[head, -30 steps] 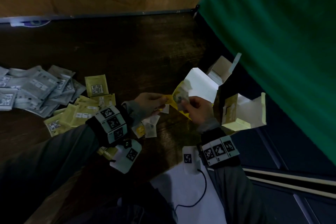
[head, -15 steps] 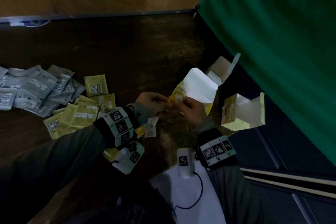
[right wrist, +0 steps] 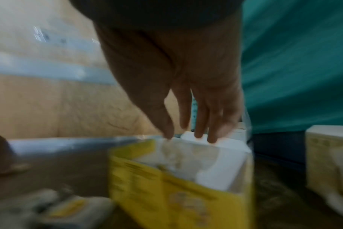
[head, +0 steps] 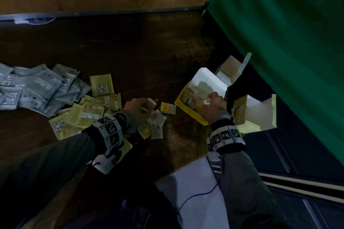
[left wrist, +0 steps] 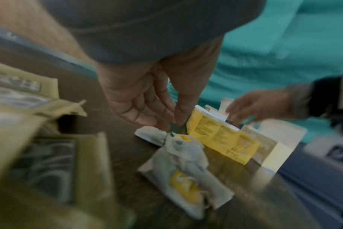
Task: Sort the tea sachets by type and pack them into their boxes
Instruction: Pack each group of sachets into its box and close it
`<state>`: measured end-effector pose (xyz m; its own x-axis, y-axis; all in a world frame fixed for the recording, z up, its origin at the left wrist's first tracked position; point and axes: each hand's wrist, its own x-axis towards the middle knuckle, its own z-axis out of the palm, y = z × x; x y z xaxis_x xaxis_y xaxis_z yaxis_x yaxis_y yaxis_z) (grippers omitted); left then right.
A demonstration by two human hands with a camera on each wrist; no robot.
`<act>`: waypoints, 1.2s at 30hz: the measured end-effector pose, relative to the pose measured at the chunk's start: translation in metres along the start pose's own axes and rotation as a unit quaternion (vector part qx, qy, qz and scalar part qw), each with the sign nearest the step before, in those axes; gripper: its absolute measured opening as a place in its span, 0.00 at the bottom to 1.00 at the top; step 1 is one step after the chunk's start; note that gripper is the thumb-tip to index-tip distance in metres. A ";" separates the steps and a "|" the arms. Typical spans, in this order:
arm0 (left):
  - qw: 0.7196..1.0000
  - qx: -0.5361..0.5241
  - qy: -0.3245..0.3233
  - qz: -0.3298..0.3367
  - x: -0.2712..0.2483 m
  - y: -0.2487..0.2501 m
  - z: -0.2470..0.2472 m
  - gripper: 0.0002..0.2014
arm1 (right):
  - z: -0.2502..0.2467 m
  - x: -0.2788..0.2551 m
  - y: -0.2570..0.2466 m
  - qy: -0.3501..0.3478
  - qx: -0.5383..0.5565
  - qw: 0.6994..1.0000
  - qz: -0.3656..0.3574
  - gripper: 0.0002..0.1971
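Note:
A yellow tea box point(head: 188, 115) stands open on the dark table, with tea bags point(head: 195, 96) inside it. My right hand point(head: 210, 98) is over its mouth. In the right wrist view the straight fingers point(right wrist: 198, 133) point down into the yellow box point(right wrist: 166, 193) and hold nothing I can see. My left hand point(head: 149, 106) hovers left of the box. Its thumb and fingertips point(left wrist: 172, 124) nearly meet just above a loose tea bag point(left wrist: 149, 134). A yellow-tagged bag point(head: 167, 108) lies beside them. More loose tea bags point(head: 156, 122) lie nearer me.
Yellow-green sachets point(head: 87, 115) are heaped on the left, with grey sachets point(head: 37, 87) beyond them. A pale yellow box point(head: 240, 111) and a brown-lined box point(head: 229, 69) stand open right of the yellow one. Green cloth point(head: 279, 42) borders the table's right edge.
The hands, together on one tea bag before, have parted. My right hand went to the yellow box's mouth; my left hand dropped back toward the loose tea bags.

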<state>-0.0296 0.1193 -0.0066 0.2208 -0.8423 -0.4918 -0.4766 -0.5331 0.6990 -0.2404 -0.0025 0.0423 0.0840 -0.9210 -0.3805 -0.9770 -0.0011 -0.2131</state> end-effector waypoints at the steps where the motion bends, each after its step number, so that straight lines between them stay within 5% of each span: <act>1: 1.000 0.019 0.001 0.005 0.000 -0.002 -0.001 0.12 | 0.003 -0.005 -0.001 0.046 0.014 0.999 -0.025 0.19; 3: 0.998 0.054 0.010 0.016 0.002 -0.006 -0.002 0.13 | 0.013 -0.020 -0.007 0.106 0.083 0.987 -0.086 0.12; 9: 0.992 0.105 0.032 0.063 0.016 -0.021 0.000 0.17 | 0.072 -0.045 -0.041 -0.074 0.128 0.974 -0.174 0.12; 18: 0.987 0.151 -0.052 0.001 0.042 0.003 -0.003 0.33 | 0.102 -0.039 -0.067 -0.131 0.103 0.981 -0.094 0.06; 26: 0.987 0.148 -0.052 -0.022 0.042 0.007 -0.009 0.17 | 0.087 -0.035 -0.029 -0.158 0.271 0.949 -0.033 0.12; 29: 0.997 0.048 -0.018 -0.058 0.039 0.008 -0.009 0.16 | 0.082 -0.035 -0.024 -0.195 0.435 0.877 0.059 0.04; 32: 0.988 -0.109 -0.022 -0.106 0.038 0.013 -0.010 0.19 | 0.075 -0.038 -0.019 -0.201 0.535 0.813 0.112 0.06; 34: 0.945 -0.296 -0.019 -0.138 0.033 0.020 -0.009 0.19 | 0.066 -0.040 -0.018 -0.213 0.582 0.777 0.107 0.05; 36: 0.874 -0.448 -0.012 -0.190 0.026 0.026 -0.011 0.17 | 0.057 -0.044 -0.019 -0.221 0.613 0.754 0.086 0.09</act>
<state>-0.0264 0.0825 0.0045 0.1946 -0.5950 -0.7798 0.4866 -0.6318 0.6034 -0.2143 0.0602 0.0122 0.2984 -0.6458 -0.7028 -0.0890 0.7143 -0.6941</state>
